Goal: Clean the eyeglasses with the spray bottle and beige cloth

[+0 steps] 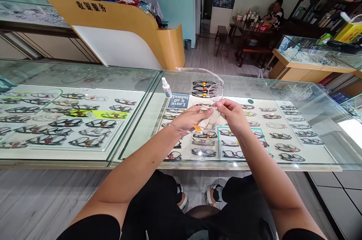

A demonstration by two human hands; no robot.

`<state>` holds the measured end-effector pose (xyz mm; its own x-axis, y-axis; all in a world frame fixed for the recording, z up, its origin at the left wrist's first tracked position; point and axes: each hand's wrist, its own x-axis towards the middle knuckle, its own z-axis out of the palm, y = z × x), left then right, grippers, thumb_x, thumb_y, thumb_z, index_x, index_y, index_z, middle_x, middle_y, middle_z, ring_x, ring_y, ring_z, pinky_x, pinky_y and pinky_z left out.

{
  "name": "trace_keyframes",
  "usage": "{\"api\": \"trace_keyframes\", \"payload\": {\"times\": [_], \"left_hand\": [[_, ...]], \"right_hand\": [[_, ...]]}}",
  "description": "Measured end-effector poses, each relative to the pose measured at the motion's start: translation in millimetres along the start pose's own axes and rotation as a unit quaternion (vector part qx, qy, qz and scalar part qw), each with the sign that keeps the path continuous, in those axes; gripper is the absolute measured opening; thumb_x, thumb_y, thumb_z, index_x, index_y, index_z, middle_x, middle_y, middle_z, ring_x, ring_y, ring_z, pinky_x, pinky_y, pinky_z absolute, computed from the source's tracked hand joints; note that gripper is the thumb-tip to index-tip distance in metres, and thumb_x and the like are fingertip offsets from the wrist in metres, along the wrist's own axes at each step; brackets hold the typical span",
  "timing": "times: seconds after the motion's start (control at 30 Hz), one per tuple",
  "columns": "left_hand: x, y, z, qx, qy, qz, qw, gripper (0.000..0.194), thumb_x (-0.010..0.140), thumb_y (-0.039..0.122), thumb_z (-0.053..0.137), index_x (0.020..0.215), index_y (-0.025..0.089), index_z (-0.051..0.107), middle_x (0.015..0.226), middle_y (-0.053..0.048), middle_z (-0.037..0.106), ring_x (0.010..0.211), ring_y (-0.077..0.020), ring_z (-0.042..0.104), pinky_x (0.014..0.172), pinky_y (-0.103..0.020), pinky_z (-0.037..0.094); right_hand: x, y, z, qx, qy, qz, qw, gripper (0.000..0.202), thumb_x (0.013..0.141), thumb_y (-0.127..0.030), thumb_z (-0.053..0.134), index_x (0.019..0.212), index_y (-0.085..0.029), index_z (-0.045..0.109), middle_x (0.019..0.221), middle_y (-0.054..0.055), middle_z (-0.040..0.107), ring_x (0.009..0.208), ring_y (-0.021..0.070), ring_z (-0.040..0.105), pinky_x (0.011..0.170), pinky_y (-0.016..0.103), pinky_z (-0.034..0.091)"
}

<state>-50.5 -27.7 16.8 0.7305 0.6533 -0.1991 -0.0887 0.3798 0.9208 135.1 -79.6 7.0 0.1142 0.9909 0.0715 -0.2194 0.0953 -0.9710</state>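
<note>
Over the glass counter, my two hands hold a pair of clear-framed eyeglasses (223, 86). One temple stretches out toward the far side, and the other reaches back past my left wrist. My left hand (186, 118) is closed, its thumb pressing a beige cloth (206, 119) around the lower lens. With its fingertips pinched, my right hand (233, 115) grips the frame near the middle, close to the cloth. An orange tag (197, 128) shows beside my left palm. Fingers and cloth partly hide the lower lens.
Rows of eyeglasses (204, 152) lie inside the glass counter (141, 142). A small white spray bottle (166, 88) stands beyond my left hand, near several stacked dark frames (205, 88). Behind are a yellow cashier desk (169, 44), a seated person (275, 16) and another display case (299, 64).
</note>
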Motion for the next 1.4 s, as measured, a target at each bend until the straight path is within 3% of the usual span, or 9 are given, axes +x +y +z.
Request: {"api": "trace_keyframes", "payload": {"times": [0.17,0.33,0.53,0.67,0.77,0.9,1.03,1.23,1.4], "left_hand": [[-1,2,2.2,0.048,-0.012,-0.015,0.999,0.066,0.064,0.061,0.105,0.070,0.021,0.052,0.054,0.011,0.039,0.045,-0.0043,0.030,0.044,-0.023,0.022],[0,-3,-1.1,0.020,-0.030,-0.013,0.999,0.062,0.059,0.049,0.109,0.081,0.019,0.059,0.060,0.011,0.043,0.049,-0.0036,0.030,0.046,-0.023,0.020],[-3,0,1.0,0.003,-0.046,-0.005,0.999,0.060,0.059,0.035,0.109,0.101,0.016,0.070,0.084,0.002,0.069,0.073,-0.0114,0.063,0.068,-0.026,0.048],[-4,5,4.7,0.022,-0.032,-0.001,0.999,0.061,0.056,0.034,0.110,0.100,0.016,0.071,0.084,0.002,0.070,0.075,-0.0124,0.064,0.072,-0.028,0.049],[-5,4,8.1,0.050,-0.008,0.027,0.998,0.057,0.057,0.037,0.110,0.095,0.016,0.072,0.080,0.003,0.067,0.070,-0.0101,0.058,0.065,-0.024,0.043],[-4,-2,8.9,0.068,0.006,0.044,0.997,0.057,0.067,0.055,0.104,0.089,0.017,0.067,0.065,0.007,0.053,0.054,-0.0065,0.040,0.052,-0.024,0.027],[-1,-5,3.1,0.049,-0.017,0.046,0.998,0.059,0.080,0.070,0.091,0.083,0.018,0.063,0.065,0.005,0.052,0.054,-0.0086,0.045,0.052,-0.025,0.032],[-1,2,-6.9,0.062,-0.044,0.035,0.997,0.057,0.073,0.052,0.100,0.106,0.015,0.073,0.086,-0.003,0.069,0.072,-0.0127,0.062,0.066,-0.026,0.046],[-3,3,-0.1,0.064,-0.005,0.042,0.997,0.064,0.065,0.046,0.105,0.108,0.013,0.073,0.087,-0.001,0.069,0.074,-0.0131,0.062,0.070,-0.027,0.046]], "right_hand": [[-1,3,2,-0.019,-0.006,-0.013,1.000,0.043,0.074,-0.061,0.098,0.077,-0.022,0.080,0.080,0.002,0.072,0.073,0.0145,0.056,0.070,0.029,0.046],[-1,3,4,-0.030,-0.009,-0.011,0.999,0.042,0.075,-0.060,0.097,0.078,-0.022,0.080,0.082,0.003,0.074,0.076,0.0161,0.059,0.072,0.030,0.049],[0,1,3,0.003,-0.010,0.001,1.000,0.042,0.074,-0.062,0.097,0.080,-0.024,0.081,0.084,0.002,0.076,0.072,0.0157,0.057,0.065,0.029,0.046],[1,3,0,0.006,-0.005,0.006,1.000,0.042,0.074,-0.063,0.097,0.082,-0.024,0.082,0.087,0.003,0.077,0.073,0.0163,0.059,0.064,0.029,0.047],[2,5,0,0.001,-0.021,-0.002,1.000,0.040,0.077,-0.061,0.097,0.083,-0.024,0.082,0.091,0.004,0.079,0.080,0.0173,0.064,0.073,0.030,0.053],[2,6,-1,0.015,-0.035,0.000,0.999,0.037,0.078,-0.058,0.097,0.082,-0.025,0.082,0.091,0.003,0.080,0.085,0.0176,0.068,0.081,0.031,0.055],[2,5,-3,0.021,-0.031,0.006,0.999,0.037,0.078,-0.058,0.097,0.083,-0.025,0.082,0.089,0.003,0.079,0.079,0.0175,0.066,0.074,0.031,0.055],[4,3,-4,0.035,-0.011,0.012,0.999,0.039,0.075,-0.059,0.098,0.084,-0.025,0.082,0.095,0.003,0.080,0.073,0.0154,0.062,0.066,0.029,0.051],[5,6,-3,0.022,-0.027,0.001,0.999,0.038,0.077,-0.059,0.097,0.083,-0.025,0.082,0.092,0.003,0.079,0.076,0.0163,0.063,0.071,0.030,0.052]]}}
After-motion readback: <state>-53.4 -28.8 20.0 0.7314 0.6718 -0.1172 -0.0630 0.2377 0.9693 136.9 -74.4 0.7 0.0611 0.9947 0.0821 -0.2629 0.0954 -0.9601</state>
